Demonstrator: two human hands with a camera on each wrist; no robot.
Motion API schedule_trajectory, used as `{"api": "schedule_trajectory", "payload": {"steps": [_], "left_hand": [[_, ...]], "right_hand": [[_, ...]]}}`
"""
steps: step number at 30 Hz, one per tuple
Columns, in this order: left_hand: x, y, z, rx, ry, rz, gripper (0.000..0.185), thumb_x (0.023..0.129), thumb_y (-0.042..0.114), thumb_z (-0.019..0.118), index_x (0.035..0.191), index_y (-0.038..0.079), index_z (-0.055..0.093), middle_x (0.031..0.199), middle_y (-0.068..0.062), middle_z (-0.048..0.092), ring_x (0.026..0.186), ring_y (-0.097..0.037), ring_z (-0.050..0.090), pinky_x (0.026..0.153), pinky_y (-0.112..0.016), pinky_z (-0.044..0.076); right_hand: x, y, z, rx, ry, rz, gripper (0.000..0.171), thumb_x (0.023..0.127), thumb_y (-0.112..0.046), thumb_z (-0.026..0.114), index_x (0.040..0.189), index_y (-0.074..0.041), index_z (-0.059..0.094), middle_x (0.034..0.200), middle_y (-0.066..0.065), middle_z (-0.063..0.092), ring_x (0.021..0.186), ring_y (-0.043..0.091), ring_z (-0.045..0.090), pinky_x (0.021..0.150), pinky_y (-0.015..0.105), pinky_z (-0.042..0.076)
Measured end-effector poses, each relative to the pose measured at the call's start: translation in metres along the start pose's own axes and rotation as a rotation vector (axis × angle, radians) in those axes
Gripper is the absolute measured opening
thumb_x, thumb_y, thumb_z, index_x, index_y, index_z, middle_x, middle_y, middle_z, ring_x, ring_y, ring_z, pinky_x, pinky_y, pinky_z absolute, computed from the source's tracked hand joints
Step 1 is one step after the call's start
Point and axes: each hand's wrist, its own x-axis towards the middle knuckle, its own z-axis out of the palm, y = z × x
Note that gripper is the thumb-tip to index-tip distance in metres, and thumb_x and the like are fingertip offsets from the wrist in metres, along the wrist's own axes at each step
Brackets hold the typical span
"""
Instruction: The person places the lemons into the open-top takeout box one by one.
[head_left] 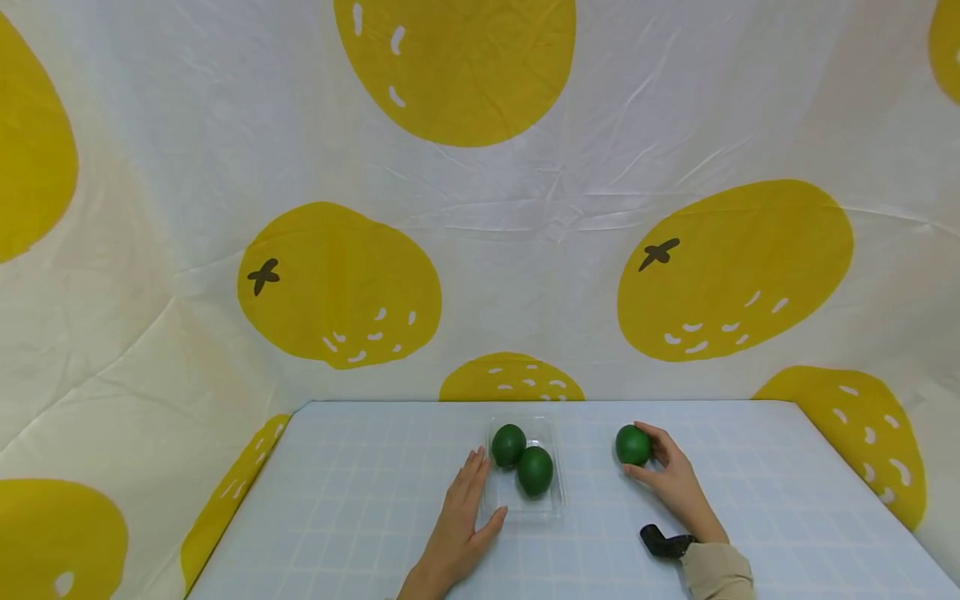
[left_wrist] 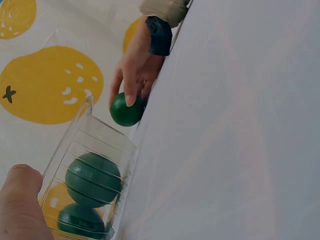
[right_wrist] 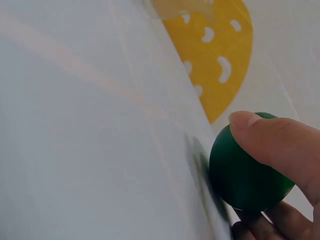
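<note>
A clear plastic tray point(head_left: 512, 504) stands near the far middle of the table, with two smooth, dark green, egg-shaped balls point(head_left: 536, 472) in it. Along the tray's left side lies my left hand point(head_left: 463, 525), its fingers straight and its thumb spread toward the near edge. In the left wrist view the left thumb point(left_wrist: 21, 200) shows beside the clear wall. To the right of the tray, my right hand point(head_left: 681, 487) pinches a third green ball point(head_left: 633, 446) between thumb and fingers. Close up in the right wrist view, this ball point(right_wrist: 250, 170) is right at the table surface.
The table point(head_left: 360, 500) has a pale blue checked cover. Behind it and at the sides hangs a white cloth point(head_left: 525, 275) printed with large yellow fruits. A black strap point(head_left: 666, 543) is on my right wrist, by a beige sleeve point(head_left: 716, 571).
</note>
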Motion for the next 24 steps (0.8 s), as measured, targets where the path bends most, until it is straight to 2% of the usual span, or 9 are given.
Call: {"api": "schedule_trajectory", "payload": {"steps": [6, 10, 12, 17, 21, 24], "left_hand": [[0.0002, 0.0009, -0.0011, -0.015, -0.022, -0.016, 0.071, 0.097, 0.038, 0.061, 0.152, 0.002, 0.035, 0.161, -0.010, 0.028, 0.148, -0.029, 0.025, 0.112, -0.053, 0.030], [0.0007, 0.0003, -0.0010, -0.005, -0.009, 0.002, 0.071, 0.097, 0.038, 0.061, 0.152, 0.001, 0.036, 0.160, -0.012, 0.030, 0.147, -0.030, 0.027, 0.112, -0.053, 0.030], [0.0004, -0.0003, -0.0005, 0.006, -0.003, 0.007, 0.071, 0.097, 0.038, 0.061, 0.152, 0.001, 0.036, 0.160, -0.012, 0.031, 0.147, -0.030, 0.027, 0.115, -0.048, 0.029], [0.0000, -0.0007, -0.0002, 0.011, -0.005, -0.002, 0.070, 0.098, 0.040, 0.060, 0.152, 0.002, 0.036, 0.161, -0.010, 0.030, 0.147, -0.029, 0.027, 0.121, -0.031, 0.016], [0.0004, -0.0001, -0.0004, 0.011, 0.002, 0.005, 0.070, 0.097, 0.039, 0.060, 0.152, 0.002, 0.036, 0.161, -0.010, 0.030, 0.147, -0.030, 0.027, 0.119, -0.038, 0.021], [0.0002, 0.0004, -0.0001, 0.004, 0.000, 0.006, 0.071, 0.097, 0.038, 0.061, 0.152, 0.002, 0.035, 0.161, -0.011, 0.029, 0.147, -0.030, 0.027, 0.120, -0.036, 0.020]], "right_hand": [[-0.0004, -0.0022, 0.0010, -0.021, 0.023, 0.004, 0.079, 0.078, -0.026, 0.086, 0.145, -0.012, 0.046, 0.144, 0.015, 0.049, 0.128, 0.034, 0.048, 0.094, 0.002, 0.033], [-0.0014, -0.0044, 0.0021, -0.045, 0.038, 0.010, 0.079, 0.077, -0.027, 0.087, 0.144, -0.012, 0.048, 0.143, 0.013, 0.051, 0.125, 0.033, 0.051, 0.093, 0.004, 0.036], [-0.0013, -0.0051, 0.0027, -0.053, 0.044, 0.010, 0.079, 0.077, -0.028, 0.087, 0.144, -0.013, 0.048, 0.142, 0.013, 0.051, 0.124, 0.033, 0.052, 0.093, 0.005, 0.037], [0.0000, -0.0050, 0.0036, -0.061, 0.047, 0.017, 0.079, 0.077, -0.029, 0.087, 0.144, -0.012, 0.048, 0.142, 0.013, 0.052, 0.124, 0.032, 0.052, 0.092, 0.007, 0.038], [0.0007, -0.0044, 0.0035, -0.072, 0.040, 0.025, 0.080, 0.077, -0.030, 0.087, 0.144, -0.011, 0.048, 0.143, 0.014, 0.051, 0.125, 0.033, 0.052, 0.092, 0.006, 0.038], [0.0008, -0.0059, 0.0028, -0.073, 0.037, 0.020, 0.080, 0.077, -0.031, 0.087, 0.144, -0.011, 0.048, 0.143, 0.014, 0.050, 0.126, 0.034, 0.052, 0.092, 0.004, 0.037]]}}
